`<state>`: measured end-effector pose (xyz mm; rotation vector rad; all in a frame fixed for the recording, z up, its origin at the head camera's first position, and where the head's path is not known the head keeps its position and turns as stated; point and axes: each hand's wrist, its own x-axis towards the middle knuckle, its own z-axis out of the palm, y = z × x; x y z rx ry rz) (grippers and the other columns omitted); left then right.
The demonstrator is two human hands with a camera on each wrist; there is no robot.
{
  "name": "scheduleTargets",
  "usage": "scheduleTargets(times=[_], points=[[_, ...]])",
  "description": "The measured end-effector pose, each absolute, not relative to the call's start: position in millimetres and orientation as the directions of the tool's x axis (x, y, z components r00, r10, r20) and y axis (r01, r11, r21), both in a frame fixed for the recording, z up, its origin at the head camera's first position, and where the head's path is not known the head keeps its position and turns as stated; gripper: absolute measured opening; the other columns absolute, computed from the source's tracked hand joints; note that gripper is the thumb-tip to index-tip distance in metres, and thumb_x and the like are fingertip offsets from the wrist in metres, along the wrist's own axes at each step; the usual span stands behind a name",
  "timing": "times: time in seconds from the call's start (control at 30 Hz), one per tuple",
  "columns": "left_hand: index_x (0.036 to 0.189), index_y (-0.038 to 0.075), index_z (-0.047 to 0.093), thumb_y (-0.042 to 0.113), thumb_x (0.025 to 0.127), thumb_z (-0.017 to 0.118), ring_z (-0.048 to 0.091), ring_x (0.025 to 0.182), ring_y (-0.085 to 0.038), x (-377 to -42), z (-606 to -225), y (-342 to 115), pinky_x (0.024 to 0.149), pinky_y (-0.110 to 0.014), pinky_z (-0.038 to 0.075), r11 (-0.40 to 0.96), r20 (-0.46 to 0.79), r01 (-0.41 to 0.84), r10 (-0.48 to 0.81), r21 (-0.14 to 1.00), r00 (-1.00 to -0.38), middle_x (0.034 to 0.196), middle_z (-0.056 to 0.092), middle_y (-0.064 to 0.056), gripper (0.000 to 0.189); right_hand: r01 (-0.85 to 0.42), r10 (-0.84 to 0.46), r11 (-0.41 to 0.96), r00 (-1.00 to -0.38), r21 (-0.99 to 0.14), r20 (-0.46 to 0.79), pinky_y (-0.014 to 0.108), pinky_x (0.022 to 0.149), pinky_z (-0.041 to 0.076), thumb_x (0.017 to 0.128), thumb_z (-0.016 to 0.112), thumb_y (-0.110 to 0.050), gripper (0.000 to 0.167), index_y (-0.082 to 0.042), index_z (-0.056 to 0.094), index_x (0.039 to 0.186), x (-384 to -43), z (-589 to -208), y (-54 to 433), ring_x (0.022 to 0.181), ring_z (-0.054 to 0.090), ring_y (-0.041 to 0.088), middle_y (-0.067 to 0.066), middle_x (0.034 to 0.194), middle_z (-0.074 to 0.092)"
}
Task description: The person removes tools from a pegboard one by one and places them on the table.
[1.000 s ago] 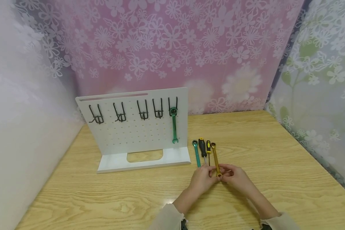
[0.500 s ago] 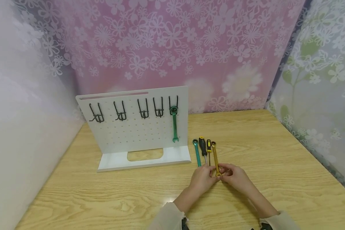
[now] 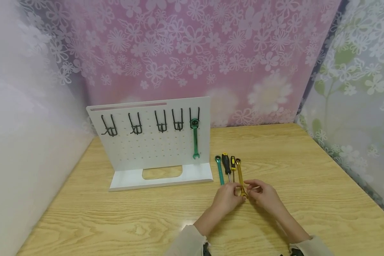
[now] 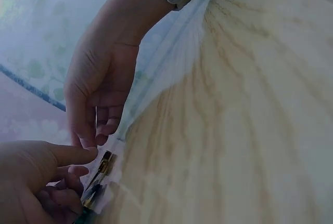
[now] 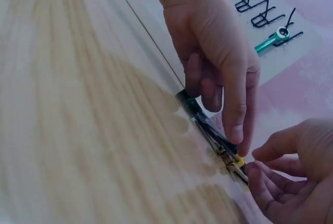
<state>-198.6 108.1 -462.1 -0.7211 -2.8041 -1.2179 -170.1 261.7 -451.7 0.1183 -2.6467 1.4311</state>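
A gold ratcheting combination wrench point(image 3: 239, 170) lies on the table, its open jaw end nearest the person. My left hand point(image 3: 225, 197) is at that end, thumb and index finger extended close beside it; exact contact is unclear. My right hand point(image 3: 265, 195) is just right of the same end, with thumb and fingers loosely bent and nothing between them. Left of the gold wrench lie a small yellow-and-black screwdriver point(image 3: 233, 163), a larger black-handled screwdriver point(image 3: 226, 163) and a teal wrench point(image 3: 219, 170). The left hand hides their lower ends.
A white pegboard stand point(image 3: 147, 149) is at the left on the wooden table point(image 3: 115, 220). Several black hooks point(image 3: 136, 124) line it, and a green wrench point(image 3: 195, 138) hangs on the rightmost. Floral curtains point(image 3: 160, 53) enclose the back and sides.
My right hand has drawn slightly away to the right from the gold wrench's end, with its fingers spreading. My left hand and the tools stay nearly in place.
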Motion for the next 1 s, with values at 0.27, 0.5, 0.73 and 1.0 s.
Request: scheduleTargets(times=[0.27,0.5,0.73,1.0], points=[[0.108,0.003,0.065,0.007,0.080,0.071,0.047,0.052,-0.002,-210.0,-445.1,98.3,0.043,-0.016,0.039,0.445,0.170,0.350,0.396,0.824,-0.903,0.067,0.052,0.010,0.029,-0.099,0.012,0.395,-0.994,-0.913,0.113,0.029,0.063,0.052,0.089,0.055,0.000,0.025,0.006,0.058,0.114,-167.9,-445.7,260.7,0.078,0.059,0.019,0.015,0.096,0.058],[0.107,0.003,0.066,0.010,0.081,0.071,0.050,0.063,-0.004,-222.5,-424.4,72.0,0.050,-0.017,0.042,0.418,0.228,0.343,0.302,0.841,-0.926,0.076,0.053,0.008,0.027,-0.098,0.002,0.349,-0.994,-0.932,0.105,0.032,0.065,0.052,0.090,0.057,-0.005,0.025,0.007,0.059,0.112,-166.8,-434.7,248.8,0.079,0.058,0.022,0.018,0.101,0.058],[0.109,0.006,0.066,0.010,0.083,0.069,0.057,0.078,-0.012,-242.0,-408.1,40.2,0.059,-0.021,0.047,0.405,0.266,0.318,0.180,0.857,-0.947,0.084,0.057,0.003,0.027,-0.149,-0.064,0.427,-0.989,-0.892,0.134,0.038,0.067,0.052,0.091,0.057,-0.010,0.023,0.003,0.061,0.110,-178.3,-413.5,234.2,0.081,0.057,0.029,0.016,0.100,0.059],[0.109,0.002,0.064,0.004,0.082,0.067,0.059,0.088,-0.021,-260.8,-396.9,9.0,0.069,-0.029,0.051,0.315,0.329,0.319,0.020,0.894,-0.944,0.094,0.060,-0.007,0.027,-0.199,-0.146,0.396,-0.978,-0.896,0.152,0.040,0.070,0.051,0.092,0.056,-0.008,0.021,0.001,0.061,0.110,-213.1,-394.6,207.4,0.083,0.056,0.031,0.014,0.098,0.060]])
